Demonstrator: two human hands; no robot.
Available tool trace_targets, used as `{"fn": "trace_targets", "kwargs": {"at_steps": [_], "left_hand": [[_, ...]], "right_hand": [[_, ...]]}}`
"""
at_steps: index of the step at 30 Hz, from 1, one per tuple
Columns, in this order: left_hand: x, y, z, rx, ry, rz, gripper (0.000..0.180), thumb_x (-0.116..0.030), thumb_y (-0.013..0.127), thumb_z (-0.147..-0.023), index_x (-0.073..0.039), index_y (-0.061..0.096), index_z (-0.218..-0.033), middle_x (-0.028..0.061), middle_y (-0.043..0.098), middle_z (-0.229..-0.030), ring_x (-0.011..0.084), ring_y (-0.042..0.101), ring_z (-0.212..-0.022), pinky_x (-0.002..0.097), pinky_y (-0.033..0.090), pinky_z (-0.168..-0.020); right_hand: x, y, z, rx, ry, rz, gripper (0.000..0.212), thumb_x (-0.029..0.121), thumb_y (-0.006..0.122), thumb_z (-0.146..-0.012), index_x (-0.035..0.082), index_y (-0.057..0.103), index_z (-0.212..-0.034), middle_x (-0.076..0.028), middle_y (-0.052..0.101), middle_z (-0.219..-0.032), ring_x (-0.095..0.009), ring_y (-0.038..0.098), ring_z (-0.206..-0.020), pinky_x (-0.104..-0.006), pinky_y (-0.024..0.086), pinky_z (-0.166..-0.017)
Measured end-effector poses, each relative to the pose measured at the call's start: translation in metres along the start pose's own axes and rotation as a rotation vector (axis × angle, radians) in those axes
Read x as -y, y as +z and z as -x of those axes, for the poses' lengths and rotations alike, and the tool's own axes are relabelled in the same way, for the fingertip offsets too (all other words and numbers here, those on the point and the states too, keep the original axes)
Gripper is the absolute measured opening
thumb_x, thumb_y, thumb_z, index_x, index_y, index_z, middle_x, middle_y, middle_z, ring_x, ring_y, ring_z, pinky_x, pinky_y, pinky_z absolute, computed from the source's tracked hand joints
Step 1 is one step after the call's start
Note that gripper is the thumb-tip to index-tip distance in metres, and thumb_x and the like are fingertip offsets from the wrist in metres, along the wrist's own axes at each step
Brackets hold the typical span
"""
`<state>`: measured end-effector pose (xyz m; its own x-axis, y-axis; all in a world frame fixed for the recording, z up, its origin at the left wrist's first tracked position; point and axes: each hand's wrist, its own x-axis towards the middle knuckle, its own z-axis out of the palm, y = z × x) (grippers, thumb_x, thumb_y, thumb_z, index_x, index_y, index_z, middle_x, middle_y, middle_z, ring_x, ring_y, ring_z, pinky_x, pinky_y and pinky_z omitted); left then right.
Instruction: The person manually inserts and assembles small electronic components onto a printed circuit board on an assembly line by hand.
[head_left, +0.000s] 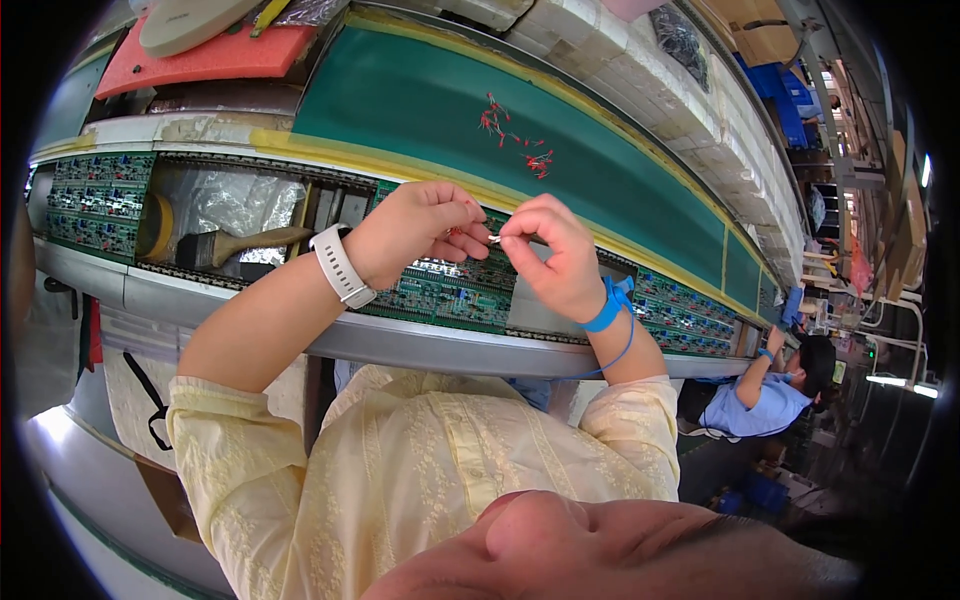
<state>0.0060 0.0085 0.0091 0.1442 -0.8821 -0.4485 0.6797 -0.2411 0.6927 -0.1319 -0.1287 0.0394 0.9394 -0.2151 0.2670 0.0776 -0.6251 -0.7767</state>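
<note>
My left hand [425, 232], with a pale watch band on its wrist, is curled around a few small red components [455, 231]. Thumb and forefinger of my right hand [555, 255] pinch together on a tiny whitish part [494, 239], close to the left fingertips. A blue strap with a thin cord circles my right wrist. Below both hands a green circuit board [440, 295] full of small parts lies in the rail track. Beyond them, loose red components with thin leads [540, 162] are scattered on the green mat [400, 90].
At the left, a wooden-handled brush [265, 240], a clear plastic bag [235, 205] and a yellow tape roll [158, 228] lie in the track. More boards [100, 205] sit along the line. White foam blocks [640, 80] edge the far side. A co-worker [755, 400] is at the right.
</note>
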Motion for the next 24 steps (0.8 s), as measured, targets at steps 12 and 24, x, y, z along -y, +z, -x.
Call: {"fn": "trace_targets", "kwargs": {"at_steps": [12, 24], "left_hand": [[0.000, -0.002, -0.005, -0.093, 0.042, -0.060, 0.018, -0.017, 0.051, -0.089, 0.000, 0.053, -0.094, 0.0084, 0.061, -0.088, 0.0131, 0.061, -0.075, 0.0224, 0.050, -0.066], [0.001, -0.002, -0.006, -0.082, 0.052, -0.054, 0.017, -0.016, 0.051, -0.089, 0.000, 0.053, -0.094, 0.0091, 0.061, -0.087, 0.0135, 0.061, -0.074, 0.0227, 0.050, -0.067]], "right_hand": [[-0.007, 0.000, 0.003, 0.401, -0.104, 0.210, 0.012, 0.001, 0.062, -0.071, 0.005, 0.056, -0.080, -0.007, 0.053, -0.078, -0.022, 0.054, -0.069, -0.0308, 0.044, -0.060], [-0.009, 0.011, 0.005, 0.425, -0.171, 0.404, 0.007, 0.011, 0.059, -0.072, 0.005, 0.056, -0.071, -0.008, 0.052, -0.073, -0.026, 0.054, -0.069, -0.0371, 0.045, -0.058]]}}
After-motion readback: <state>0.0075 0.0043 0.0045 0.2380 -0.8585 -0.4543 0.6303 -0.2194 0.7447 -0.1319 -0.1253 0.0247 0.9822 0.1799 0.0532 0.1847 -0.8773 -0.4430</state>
